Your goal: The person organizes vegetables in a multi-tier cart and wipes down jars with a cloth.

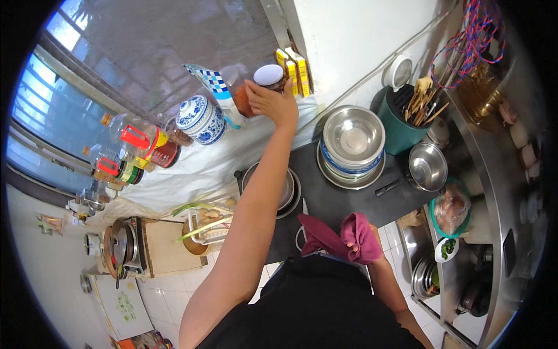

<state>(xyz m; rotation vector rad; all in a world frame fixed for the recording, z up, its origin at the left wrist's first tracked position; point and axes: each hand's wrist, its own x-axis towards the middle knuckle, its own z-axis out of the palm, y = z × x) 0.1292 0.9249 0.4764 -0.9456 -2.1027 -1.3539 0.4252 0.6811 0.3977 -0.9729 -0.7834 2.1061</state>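
My left hand (274, 104) reaches up to the window ledge, its fingers around the side of a jar with a white lid (268, 75); dark contents show under the lid. Close to its fingertips, on the left, is a clear container with orange-red contents (243, 99). Low in front of my body, my right hand (374, 242) grips a bunched maroon cloth (359, 233), which covers most of the fingers. The cloth's other end hangs over the edge of the dark table (318, 196), beside the white handle of scissors or a similar tool (301, 237).
Yellow boxes (296, 72) stand right of the jar. A blue-and-white lidded porcelain jar (201, 120) and bottles (161, 148) line the ledge to the left. Stacked steel bowls (354, 135), a small saucepan (428, 166) and a green utensil holder (399, 126) occupy the table's right side.
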